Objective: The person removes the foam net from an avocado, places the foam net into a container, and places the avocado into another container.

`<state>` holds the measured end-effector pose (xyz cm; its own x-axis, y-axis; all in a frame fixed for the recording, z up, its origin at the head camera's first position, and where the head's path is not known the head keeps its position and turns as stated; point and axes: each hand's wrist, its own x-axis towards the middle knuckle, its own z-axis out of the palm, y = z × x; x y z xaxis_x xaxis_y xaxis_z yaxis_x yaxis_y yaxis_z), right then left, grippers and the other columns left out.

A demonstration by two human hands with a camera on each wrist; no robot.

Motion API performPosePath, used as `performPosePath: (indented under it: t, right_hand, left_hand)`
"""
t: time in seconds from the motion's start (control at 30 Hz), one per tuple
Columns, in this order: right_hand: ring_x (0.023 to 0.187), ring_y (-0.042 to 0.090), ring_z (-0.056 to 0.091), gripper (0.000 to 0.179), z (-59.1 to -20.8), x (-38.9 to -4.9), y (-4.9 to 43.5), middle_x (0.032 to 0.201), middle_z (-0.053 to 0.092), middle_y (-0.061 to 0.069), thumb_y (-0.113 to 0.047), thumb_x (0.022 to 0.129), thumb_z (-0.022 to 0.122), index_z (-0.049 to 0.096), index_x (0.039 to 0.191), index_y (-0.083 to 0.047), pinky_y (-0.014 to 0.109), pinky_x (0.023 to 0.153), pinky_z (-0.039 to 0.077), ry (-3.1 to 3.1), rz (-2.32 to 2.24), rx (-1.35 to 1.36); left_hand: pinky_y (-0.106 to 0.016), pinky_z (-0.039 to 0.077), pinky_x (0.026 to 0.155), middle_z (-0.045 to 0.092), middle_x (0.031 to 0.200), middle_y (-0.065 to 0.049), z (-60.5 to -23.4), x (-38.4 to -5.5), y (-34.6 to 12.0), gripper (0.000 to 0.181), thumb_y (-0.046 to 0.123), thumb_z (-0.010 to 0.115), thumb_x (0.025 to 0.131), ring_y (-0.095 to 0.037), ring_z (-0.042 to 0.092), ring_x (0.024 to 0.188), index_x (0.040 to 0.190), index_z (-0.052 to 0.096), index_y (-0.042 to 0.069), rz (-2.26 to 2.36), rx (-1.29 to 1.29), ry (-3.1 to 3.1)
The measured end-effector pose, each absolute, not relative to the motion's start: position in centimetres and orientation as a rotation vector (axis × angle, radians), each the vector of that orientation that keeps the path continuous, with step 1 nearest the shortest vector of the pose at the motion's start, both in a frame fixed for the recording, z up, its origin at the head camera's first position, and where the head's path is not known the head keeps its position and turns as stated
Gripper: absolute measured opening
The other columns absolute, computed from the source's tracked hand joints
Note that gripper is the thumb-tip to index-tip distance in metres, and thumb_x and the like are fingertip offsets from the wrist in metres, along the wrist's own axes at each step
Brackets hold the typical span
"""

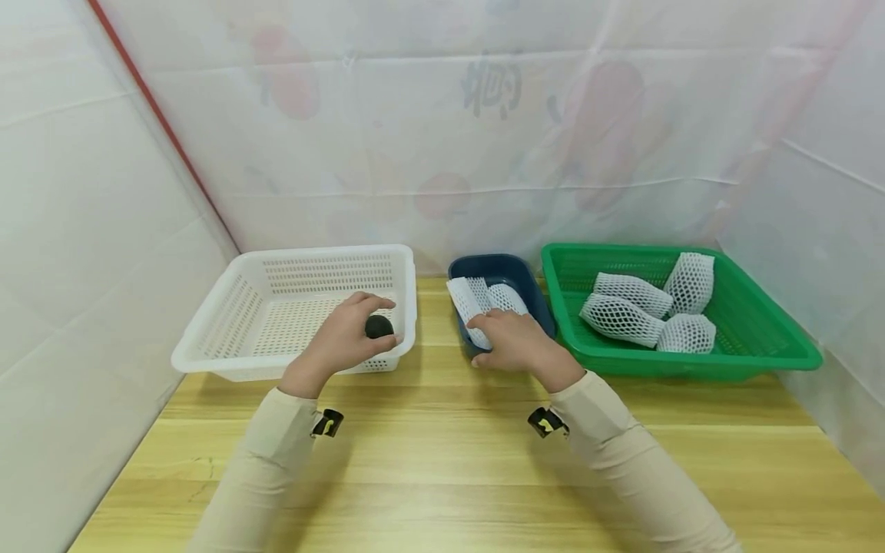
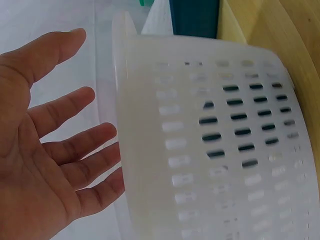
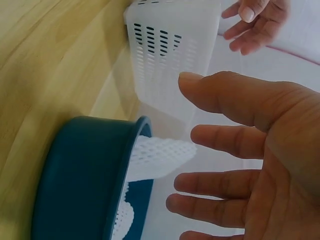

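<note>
Fingers spread; left hand over black ball, right hand near white netting.

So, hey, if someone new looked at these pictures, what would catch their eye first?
Probably the bright green basket on the right, with four white netted pieces inside. Next might come the dark round thing at the right end of the white basket, showing beside the left hand. Between the baskets, a blue bin holds white netting, with the right hand close by.
</note>
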<state>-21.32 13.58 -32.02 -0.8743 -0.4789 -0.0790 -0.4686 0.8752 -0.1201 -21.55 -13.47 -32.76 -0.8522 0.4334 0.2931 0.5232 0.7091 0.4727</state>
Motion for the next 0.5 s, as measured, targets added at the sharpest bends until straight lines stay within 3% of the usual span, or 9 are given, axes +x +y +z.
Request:
performPosePath:
  t: [0.27,0.5]
  right_hand:
    - [0.111,0.033,0.05,0.058,-31.7,-21.4,14.6,0.127,0.052,0.013,-0.034,0.081,0.072,0.054,0.131,-0.012,0.055,0.08,0.043,2.923,-0.169,-0.701]
    - [0.112,0.034,0.049,0.058,-31.4,-21.5,15.9,0.13,0.05,0.014,-0.033,0.082,0.071,0.052,0.132,-0.011,0.053,0.081,0.043,2.921,-0.213,-0.682]
  left_hand:
    - [-0.044,0.042,0.089,0.053,0.12,-0.013,-33.0,-21.8,-12.0,0.05,0.027,0.073,0.08,-0.029,0.051,0.109,0.121,0.059,0.004,-0.796,-0.819,-2.78]
    - [-0.043,0.046,0.081,0.056,0.116,-0.012,-33.2,-22.2,-10.5,0.047,0.024,0.072,0.078,-0.029,0.054,0.102,0.119,0.061,0.005,-0.699,-0.902,-2.764]
